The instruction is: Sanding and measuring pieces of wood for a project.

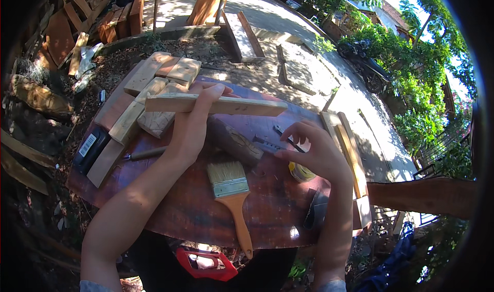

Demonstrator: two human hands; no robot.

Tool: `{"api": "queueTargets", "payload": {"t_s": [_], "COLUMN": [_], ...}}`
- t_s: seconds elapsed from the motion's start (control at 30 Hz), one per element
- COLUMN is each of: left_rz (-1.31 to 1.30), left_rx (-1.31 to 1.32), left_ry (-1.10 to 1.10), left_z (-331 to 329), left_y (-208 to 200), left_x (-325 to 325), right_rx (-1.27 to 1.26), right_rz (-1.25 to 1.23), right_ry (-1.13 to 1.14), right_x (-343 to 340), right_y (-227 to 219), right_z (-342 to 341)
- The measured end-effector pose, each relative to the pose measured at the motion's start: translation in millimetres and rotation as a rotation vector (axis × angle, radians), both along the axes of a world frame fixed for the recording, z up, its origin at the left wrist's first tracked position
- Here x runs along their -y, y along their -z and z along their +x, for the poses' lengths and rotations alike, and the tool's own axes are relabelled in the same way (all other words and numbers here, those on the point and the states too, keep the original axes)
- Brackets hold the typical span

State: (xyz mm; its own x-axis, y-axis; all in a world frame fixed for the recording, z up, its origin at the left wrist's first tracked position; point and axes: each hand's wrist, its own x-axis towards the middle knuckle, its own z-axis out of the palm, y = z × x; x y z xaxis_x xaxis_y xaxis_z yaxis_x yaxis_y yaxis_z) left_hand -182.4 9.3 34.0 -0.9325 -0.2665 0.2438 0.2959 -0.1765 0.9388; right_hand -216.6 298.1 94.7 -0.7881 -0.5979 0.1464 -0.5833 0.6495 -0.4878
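My left hand (193,119) is closed around a pale wooden board (236,106), holding it up over the table at a slight tilt. My right hand (321,150) hovers over the table's right half, thumb and fingers curved but apart, with nothing seen between them. Close to those fingertips lie a slim black tool (289,139) and a flat grey-blue piece with holes (268,145). Below the board rests a dark wooden block (234,141). A wide paintbrush (231,191) with a wooden handle lies in front of it. Partly behind my right hand sits a round yellow-sided item (300,172).
Several wooden blocks (146,74) are grouped at the table's (185,209) left, beside a black labelled object (91,148) and a dark rod-shaped handle (148,153). Dark sheets (315,209) lie by my right forearm. Wooden strips (352,155) line the right edge. A red-framed item (208,265) is below the table.
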Motion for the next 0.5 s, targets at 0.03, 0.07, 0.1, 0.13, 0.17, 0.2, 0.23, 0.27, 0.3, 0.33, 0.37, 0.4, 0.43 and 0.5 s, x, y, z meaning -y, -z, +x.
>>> {"api": "queueTargets", "payload": {"t_s": [0.03,0.07,0.1,0.13,0.17,0.2,0.23,0.27,0.3,0.33,0.37,0.4,0.43,0.5], "left_rz": [0.023,0.045,0.045,0.051,0.058,0.058,0.047,0.04,0.044,0.057,0.065,0.064,0.066,0.068], "left_rx": [0.008,0.017,0.02,0.008,-0.004,-0.002,0.006,0.01,0.008,-0.002,-0.007,-0.005,-0.024,-0.044], "left_ry": [0.003,0.001,-0.005,-0.002,0.002,-0.002,-0.004,-0.002,-0.003,0.005,0.009,0.006,-0.004,-0.01], "left_z": [1,2,2,2,2,2,3,3,3,2,3,3,2,2], "left_y": [-2,-3,-3,-3,-3,-3,-4,-4,-5,-6,-5,-4,-2,-4], "left_x": [-1,-1,-2,-2,-2,-1,0,0,-1,-3,-3,-2,0,-1], "right_rx": [0.002,0.102,0.201,0.143,0.146,0.206,0.266,0.265,0.292,0.318,0.32,0.28,0.24,0.004], "right_rz": [0.001,0.067,0.133,0.087,0.087,0.136,0.186,0.191,0.18,0.17,0.169,0.092,0.015,-0.101], "right_ry": [-0.001,-0.063,-0.124,-0.191,-0.196,-0.219,-0.242,-0.242,-0.256,-0.269,-0.273,-0.163,-0.052,0.107], "right_x": [4,11,16,17,21,26,29,27,21,17,15,13,13,25], "right_y": [0,-3,-2,8,10,12,14,12,11,8,6,2,-1,1], "right_z": [5,9,13,13,12,12,12,13,14,14,13,13,12,10]}}
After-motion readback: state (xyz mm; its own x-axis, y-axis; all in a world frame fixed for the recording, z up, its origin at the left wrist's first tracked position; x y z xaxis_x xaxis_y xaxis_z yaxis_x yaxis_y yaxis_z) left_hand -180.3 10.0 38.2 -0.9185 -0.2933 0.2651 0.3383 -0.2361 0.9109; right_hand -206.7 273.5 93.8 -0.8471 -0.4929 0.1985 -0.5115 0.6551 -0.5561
